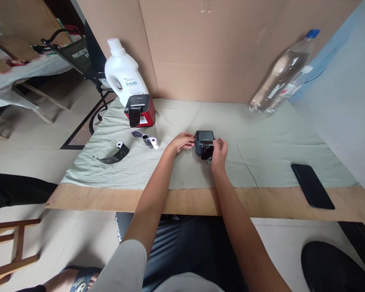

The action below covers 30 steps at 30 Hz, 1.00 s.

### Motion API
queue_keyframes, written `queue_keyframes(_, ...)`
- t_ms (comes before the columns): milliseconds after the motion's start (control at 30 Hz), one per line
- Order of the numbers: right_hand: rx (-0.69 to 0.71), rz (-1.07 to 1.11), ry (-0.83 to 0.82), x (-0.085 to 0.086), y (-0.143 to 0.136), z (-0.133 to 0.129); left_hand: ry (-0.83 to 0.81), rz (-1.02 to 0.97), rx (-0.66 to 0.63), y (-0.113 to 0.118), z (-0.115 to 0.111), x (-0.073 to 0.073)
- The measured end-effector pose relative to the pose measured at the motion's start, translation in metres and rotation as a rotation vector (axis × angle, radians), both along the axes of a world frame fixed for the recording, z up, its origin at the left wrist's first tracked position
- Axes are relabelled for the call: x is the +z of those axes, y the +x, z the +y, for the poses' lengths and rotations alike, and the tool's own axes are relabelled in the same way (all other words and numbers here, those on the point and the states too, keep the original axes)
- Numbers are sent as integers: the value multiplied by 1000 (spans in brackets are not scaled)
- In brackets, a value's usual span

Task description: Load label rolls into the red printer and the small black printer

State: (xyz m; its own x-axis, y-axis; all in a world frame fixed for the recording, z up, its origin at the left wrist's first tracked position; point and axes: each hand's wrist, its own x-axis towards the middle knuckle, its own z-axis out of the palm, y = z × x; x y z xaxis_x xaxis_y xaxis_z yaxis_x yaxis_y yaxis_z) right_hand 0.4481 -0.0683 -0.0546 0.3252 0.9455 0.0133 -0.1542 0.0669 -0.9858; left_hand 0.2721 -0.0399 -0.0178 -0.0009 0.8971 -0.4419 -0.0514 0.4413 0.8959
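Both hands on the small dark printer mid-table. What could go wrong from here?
1. The black strip hanging from the dark printer sits under the right hand; a tug might tear or crease it.
2. The left hand only touches the printer's side, so it may slide on the green cloth.
3. The phone lies near the table edge; an elbow might knock it off.

Short grey sleeves, dark glossy trousers

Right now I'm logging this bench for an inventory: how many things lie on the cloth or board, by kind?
Label printers: 2, a dark one between the left hand and right hand, a red one
Bottles: 2, white jug, clear bottle
Tape rolls: 2
Phones: 1
Total: 7
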Motion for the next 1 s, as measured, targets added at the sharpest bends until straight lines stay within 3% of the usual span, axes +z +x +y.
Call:
queue_keyframes(133, -32, 61, -5, 1, -1, -3, -15, -22, 36, 5, -1, 1)
queue_keyframes(700, -42, -115, 92, -8, -2, -3, -24, 75, 16, 8, 2, -1)
queue_keyframes(1000, -41, -220, 125, -9, -3, -1, 49, 125, 47, 11, -12, 14)
